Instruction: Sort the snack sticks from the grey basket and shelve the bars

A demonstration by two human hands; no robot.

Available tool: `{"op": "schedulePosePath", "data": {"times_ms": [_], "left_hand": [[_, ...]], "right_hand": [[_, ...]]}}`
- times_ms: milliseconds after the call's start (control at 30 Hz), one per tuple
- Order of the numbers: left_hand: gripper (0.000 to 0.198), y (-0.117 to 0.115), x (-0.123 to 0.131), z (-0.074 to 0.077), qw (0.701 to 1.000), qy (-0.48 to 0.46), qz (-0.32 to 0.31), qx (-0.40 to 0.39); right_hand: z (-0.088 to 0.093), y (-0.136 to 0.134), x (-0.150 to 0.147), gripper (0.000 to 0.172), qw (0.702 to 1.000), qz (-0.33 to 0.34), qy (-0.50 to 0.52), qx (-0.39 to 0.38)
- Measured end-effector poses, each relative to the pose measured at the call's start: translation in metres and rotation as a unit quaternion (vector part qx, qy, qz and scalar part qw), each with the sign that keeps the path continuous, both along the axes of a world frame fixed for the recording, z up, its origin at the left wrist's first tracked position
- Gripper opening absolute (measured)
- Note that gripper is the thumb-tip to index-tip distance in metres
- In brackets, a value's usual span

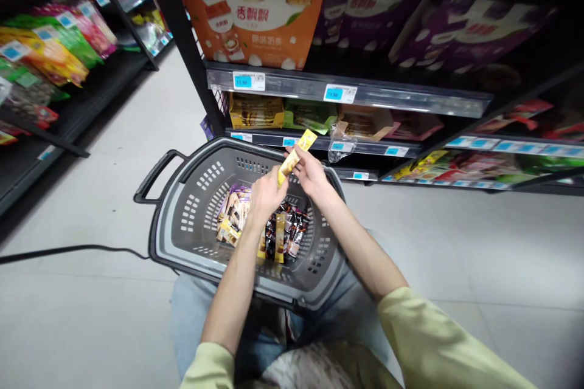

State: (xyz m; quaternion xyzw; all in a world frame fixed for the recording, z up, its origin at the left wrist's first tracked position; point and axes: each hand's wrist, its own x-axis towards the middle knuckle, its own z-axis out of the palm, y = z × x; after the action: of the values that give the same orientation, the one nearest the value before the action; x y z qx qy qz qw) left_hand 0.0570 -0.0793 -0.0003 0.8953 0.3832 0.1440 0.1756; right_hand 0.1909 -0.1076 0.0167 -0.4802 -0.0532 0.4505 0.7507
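Above the grey shopping basket [180, 246], my left hand [267, 194] grips a yellow stick packet [287, 169] by its lower end. My right hand [312, 173] is closed just beside it, with a second yellow packet [308, 141] sticking up past its fingers. The fingers of my right hand also seem to touch the first packet. Inside the basket lie loose small packets: white and purple ones [237, 209] at the left, dark ones [297, 230] at the right, and a gold stick packet [280, 237] among them. My left forearm hides part of the pile.
Ahead, a low shelf holds opened boxes of sticks, a yellow box [256, 112] and a green box [310, 117] among them. An orange carton [255, 24] and purple cartons [365, 12] stand above. The basket's handle [157, 176] juts left. Bagged snacks [59, 42] fill shelves across the aisle.
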Motion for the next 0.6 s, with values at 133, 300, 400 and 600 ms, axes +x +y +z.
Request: {"op": "schedulePosePath", "data": {"times_ms": [133,300,400,600], "left_hand": [[0.033,-0.0045,0.0007,0.0058,1.0,0.024,-0.019,0.005],[0.031,-0.0082,0.0027,0.01,0.998,0.052,-0.032,0.011],[0.031,-0.0093,0.0032,0.0105,0.998,0.061,-0.028,0.011],[0.04,-0.0099,0.0036,0.0092,0.998,0.049,-0.036,-0.008]], "right_hand": [[0.005,0.0004,0.0008,0.018,0.999,-0.018,0.037,0.006],[0.0093,0.0002,0.003,0.023,0.998,-0.057,0.038,0.0],[0.0084,0.0001,0.0043,0.024,0.999,-0.038,0.034,0.004],[0.0043,0.0002,0.0029,0.023,1.0,-0.006,0.015,0.01]]}}
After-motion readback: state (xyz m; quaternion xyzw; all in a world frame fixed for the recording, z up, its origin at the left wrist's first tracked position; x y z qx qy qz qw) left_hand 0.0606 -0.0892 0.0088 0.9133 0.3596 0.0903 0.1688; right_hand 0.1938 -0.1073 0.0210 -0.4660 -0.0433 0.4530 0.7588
